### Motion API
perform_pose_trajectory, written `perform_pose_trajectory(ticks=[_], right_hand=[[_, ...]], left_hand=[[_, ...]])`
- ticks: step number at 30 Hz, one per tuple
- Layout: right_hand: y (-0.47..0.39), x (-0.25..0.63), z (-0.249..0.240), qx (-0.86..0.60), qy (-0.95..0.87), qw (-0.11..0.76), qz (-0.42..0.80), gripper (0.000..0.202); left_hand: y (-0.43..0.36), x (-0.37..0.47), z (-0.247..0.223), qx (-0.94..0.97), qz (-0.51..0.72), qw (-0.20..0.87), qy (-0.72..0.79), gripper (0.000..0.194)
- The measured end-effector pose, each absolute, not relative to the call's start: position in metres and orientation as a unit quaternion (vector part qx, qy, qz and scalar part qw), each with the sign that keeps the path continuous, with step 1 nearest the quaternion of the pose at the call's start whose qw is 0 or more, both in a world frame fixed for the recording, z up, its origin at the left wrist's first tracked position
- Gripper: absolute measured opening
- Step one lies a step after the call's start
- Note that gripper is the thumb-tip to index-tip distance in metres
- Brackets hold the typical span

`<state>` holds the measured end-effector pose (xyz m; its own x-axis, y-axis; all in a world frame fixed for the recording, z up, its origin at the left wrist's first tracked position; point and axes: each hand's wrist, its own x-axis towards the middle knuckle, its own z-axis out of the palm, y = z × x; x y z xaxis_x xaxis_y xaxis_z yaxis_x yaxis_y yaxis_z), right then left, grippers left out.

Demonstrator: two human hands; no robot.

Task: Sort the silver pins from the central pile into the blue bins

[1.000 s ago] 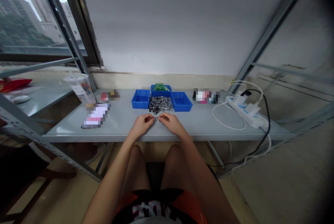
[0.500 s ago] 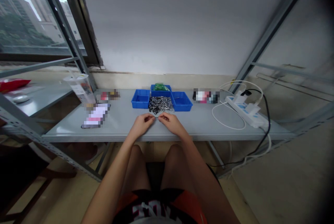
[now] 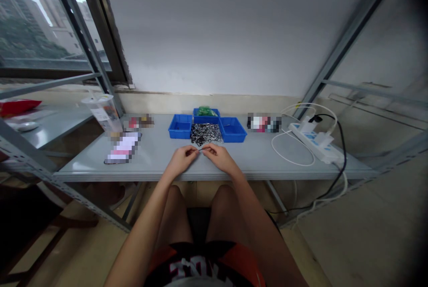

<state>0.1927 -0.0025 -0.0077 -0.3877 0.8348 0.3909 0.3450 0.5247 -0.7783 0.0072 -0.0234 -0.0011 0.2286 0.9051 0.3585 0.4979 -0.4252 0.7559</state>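
Small rod [image 3: 200, 149] looks thin and dark, its details unclear.

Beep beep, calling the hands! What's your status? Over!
Left grip, right grip: both pinching. Thin piece: held between them. Metal pile: just beyond, not blocking. Over.

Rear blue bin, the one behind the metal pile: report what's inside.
Green, crumpled-looking material shows inside the rear blue bin. The floor and anything beneath the material cannot be seen; the material and the bin's near side cover them.
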Motion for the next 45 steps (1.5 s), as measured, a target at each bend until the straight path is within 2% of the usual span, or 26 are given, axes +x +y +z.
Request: perform_pose_trajectory(ticks=[7,16,26,37,45], right_hand=[[-0.0017,0.1923,-0.0078,-0.368,-0.782,0.397,0.308,0.011],[-0.0027,0.1926,-0.0070,-0.368,-0.790,0.396,0.290,0.018],[-0.0032,0.1921,-0.0064,-0.373,-0.773,0.400,0.320,0.015],[-0.0043,0.1923,-0.0055,-0.368,-0.793,0.395,0.283,0.018],[-0.0029,0.1927,-0.0072,-0.372,-0.777,0.398,0.317,0.013]], left_hand=[[-0.0229,0.0067,-0.0024,0.743,0.399,0.250,0.476,0.028],[-0.0231,0.0072,-0.0014,0.737,0.413,0.268,0.464,0.025],[-0.0245,0.0071,0.0004,0.741,0.401,0.257,0.473,0.027],[-0.0249,0.0079,0.0011,0.734,0.410,0.263,0.472,0.025],[-0.0241,0.0077,0.0002,0.736,0.404,0.262,0.476,0.025]])
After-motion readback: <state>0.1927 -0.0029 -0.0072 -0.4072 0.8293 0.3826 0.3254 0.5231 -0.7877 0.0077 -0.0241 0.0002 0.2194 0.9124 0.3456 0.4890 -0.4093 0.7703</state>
